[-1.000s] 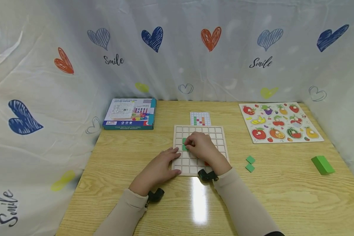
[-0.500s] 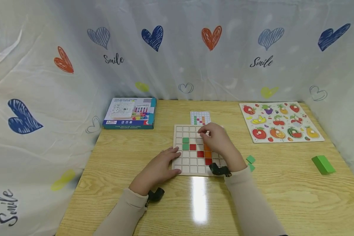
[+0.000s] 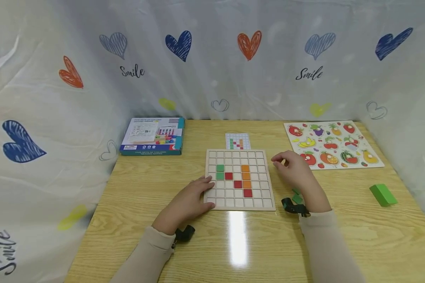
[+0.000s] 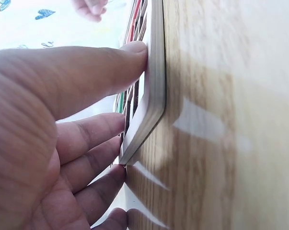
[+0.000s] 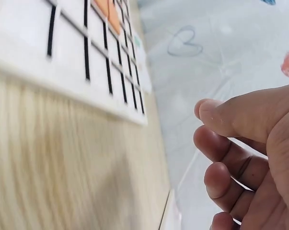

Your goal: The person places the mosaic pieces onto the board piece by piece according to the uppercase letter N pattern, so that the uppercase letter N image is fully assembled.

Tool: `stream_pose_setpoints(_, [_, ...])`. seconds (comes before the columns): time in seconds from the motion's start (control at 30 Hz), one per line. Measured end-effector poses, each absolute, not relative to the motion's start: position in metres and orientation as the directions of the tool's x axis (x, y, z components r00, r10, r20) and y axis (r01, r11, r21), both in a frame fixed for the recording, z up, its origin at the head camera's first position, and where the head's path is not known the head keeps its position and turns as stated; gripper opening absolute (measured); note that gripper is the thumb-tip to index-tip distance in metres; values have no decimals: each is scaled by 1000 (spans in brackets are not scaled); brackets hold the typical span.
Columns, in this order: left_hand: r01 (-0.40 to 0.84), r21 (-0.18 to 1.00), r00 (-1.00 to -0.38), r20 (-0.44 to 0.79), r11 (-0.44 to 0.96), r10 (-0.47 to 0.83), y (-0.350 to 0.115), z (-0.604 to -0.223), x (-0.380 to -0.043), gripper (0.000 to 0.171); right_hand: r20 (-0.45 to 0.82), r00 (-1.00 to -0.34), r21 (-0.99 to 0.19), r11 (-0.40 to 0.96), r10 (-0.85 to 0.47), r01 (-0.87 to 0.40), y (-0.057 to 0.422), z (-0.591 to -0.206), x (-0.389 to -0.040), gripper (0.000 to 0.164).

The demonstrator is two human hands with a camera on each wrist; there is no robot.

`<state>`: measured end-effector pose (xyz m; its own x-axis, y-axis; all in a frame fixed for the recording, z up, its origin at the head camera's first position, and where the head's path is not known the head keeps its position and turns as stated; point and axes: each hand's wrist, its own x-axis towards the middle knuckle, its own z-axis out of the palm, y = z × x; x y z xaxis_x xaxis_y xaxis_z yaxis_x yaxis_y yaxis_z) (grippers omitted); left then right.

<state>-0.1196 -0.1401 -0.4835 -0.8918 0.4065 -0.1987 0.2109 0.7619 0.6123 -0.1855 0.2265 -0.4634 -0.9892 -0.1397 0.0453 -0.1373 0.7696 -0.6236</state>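
Observation:
A white gridded board (image 3: 237, 204) lies on the table, with green tiles (image 3: 220, 171), red tiles (image 3: 237, 184) and orange tiles (image 3: 246, 176) in some of its squares. My left hand (image 3: 185, 204) rests at the board's left edge; in the left wrist view its thumb (image 4: 110, 67) lies on top of the rim and the other fingers spread along the side. To the right of the board hovers my right hand (image 3: 295, 173), fingers loosely bent and holding nothing in the right wrist view. Loose green tiles (image 3: 297, 198) lie beside its wrist, partly hidden by it.
A small pattern card (image 3: 237, 141) lies just behind the board. At the back left is a flat box (image 3: 152, 136), at the back right a fruit puzzle board (image 3: 333, 145). A green block (image 3: 383, 195) sits on the right of the wooden table (image 3: 145, 169).
My right hand has moved from above the green tiles on the board, over the orange ones, to the right past its edge. The left hand stays on the board's left edge.

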Motion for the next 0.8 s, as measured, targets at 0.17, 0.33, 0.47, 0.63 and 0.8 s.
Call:
stream_pose_setpoints(0.17, [204,611,-893,-205,765,402,-141,-484,-119,69,12,-987,-617,776,-158,-132,248,-467,-174,21])
stream_pose_setpoints(0.33, [210,612,-894,-196,762,403,-141,-485,-120,68,-102,-983,-603,796,-153,-61,265,-470,-160,23])
stream_pose_setpoints(0.47, [215,607,-894,-193,765,404,-141,-486,-120,68,-168,-977,-578,816,-128,-8,277,-471,-150,27])
stream_pose_setpoints(0.63, [216,607,-893,-194,765,406,-141,-486,-120,69,-214,-971,-550,834,-109,28,287,-474,-140,30])
stream_pose_setpoints(0.8, [216,609,-892,-195,763,408,-140,-485,-120,69,-221,-969,-546,837,-107,33,292,-476,-137,31])
